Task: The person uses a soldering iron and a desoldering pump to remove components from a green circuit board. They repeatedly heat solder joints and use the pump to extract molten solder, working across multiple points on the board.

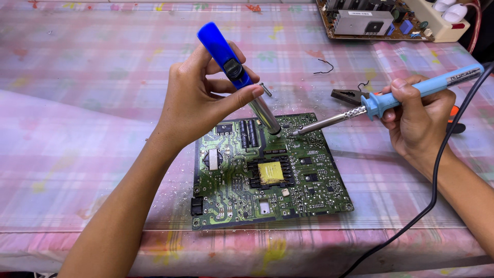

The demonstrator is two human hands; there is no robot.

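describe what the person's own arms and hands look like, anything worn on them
Both arms are bare from the hands to the frame edge: no sleeves show. The left hand and the right hand wear no gloves, and no rings, watch or wristband can be seen. The fingernails are short and unpainted.

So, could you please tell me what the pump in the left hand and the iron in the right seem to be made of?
The pump looks like glossy blue plastic at its upper body, with a shiny, probably metal barrel and a pale tip. The iron has a matte light-blue handle, likely plastic, and a dull grey metal shaft. The left hand and the right hand each grip one.
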